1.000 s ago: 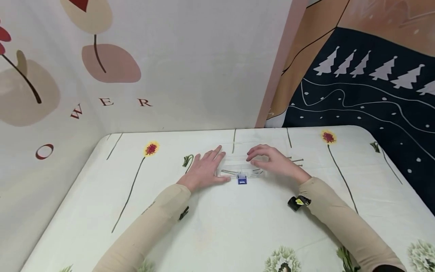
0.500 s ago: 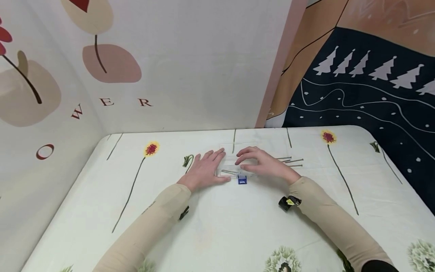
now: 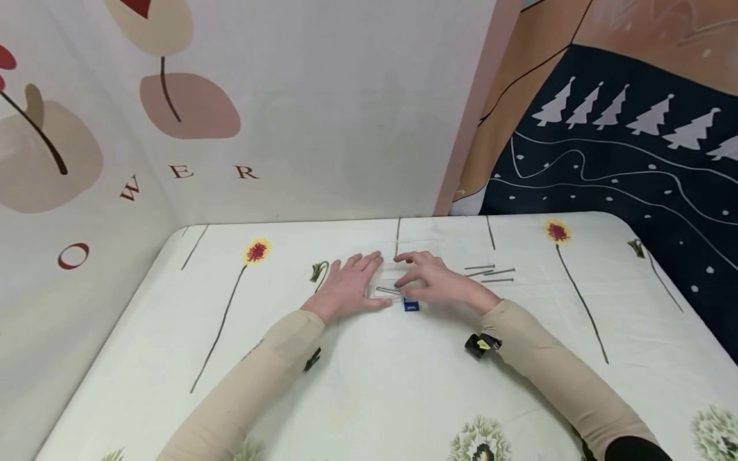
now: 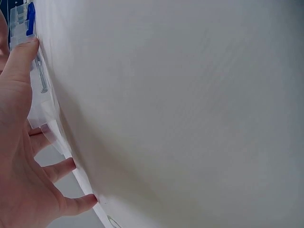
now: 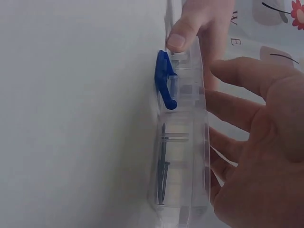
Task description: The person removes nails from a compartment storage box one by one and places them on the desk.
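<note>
A clear plastic compartment box (image 5: 197, 102) with a blue latch (image 3: 411, 305) at its front lies on the table. My left hand (image 3: 347, 289) steadies its left end, fingers spread and thumb at the front corner, as the left wrist view also shows. Nails (image 3: 388, 291) lie in its front left compartment. Over the middle of the box is my right hand (image 3: 434, 280), its fingers loosely bent and apart, thumb above the latch. The right wrist view shows its fingertips right at the box's rim, partly hidden behind the clear wall. More nails (image 5: 164, 166) show through the front wall there.
Several loose nails (image 3: 497, 274) lie on the table to the right of the box, beyond my right hand. A white flower-patterned cloth (image 3: 346, 390) covers the table. Printed fabric (image 3: 346, 128) hangs along the table's back edge.
My right hand has moved left across the box and a little nearer to me, uncovering more of the loose nails on the right. My left hand has stayed in place.
</note>
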A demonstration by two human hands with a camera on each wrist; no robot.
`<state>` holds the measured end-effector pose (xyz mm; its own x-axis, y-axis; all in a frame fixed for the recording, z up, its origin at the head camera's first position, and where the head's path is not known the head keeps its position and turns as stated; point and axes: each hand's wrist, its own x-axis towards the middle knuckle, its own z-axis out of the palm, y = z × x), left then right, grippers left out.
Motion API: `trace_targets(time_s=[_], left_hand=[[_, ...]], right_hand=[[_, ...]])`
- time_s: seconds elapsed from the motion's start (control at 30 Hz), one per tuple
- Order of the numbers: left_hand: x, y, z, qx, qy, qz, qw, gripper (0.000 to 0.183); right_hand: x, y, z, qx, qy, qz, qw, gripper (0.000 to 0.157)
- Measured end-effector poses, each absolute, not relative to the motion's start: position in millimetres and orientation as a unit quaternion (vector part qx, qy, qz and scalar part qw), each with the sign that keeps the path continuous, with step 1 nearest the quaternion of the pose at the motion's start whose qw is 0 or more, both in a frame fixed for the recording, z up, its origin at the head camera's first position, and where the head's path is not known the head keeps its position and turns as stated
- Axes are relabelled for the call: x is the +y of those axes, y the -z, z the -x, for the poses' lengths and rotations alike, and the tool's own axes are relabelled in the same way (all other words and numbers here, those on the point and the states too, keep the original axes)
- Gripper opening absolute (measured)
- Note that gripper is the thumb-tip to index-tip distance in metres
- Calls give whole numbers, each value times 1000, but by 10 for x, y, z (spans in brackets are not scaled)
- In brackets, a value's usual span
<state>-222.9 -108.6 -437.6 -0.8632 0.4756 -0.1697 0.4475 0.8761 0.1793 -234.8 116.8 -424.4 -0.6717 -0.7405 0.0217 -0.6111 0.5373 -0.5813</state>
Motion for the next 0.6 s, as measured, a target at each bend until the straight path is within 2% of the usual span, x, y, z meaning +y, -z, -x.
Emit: trace_targets(time_s=[0.23,0.6], left_hand=[[-1090,4369,2229,963,-66,-243,97,92],[-1077,4392,2238,963,-58,-245,92,91]], right_hand=[[1128,4217,2291,881,240,395,101,25],[1057,4265,2278,886,252,378,94,10]])
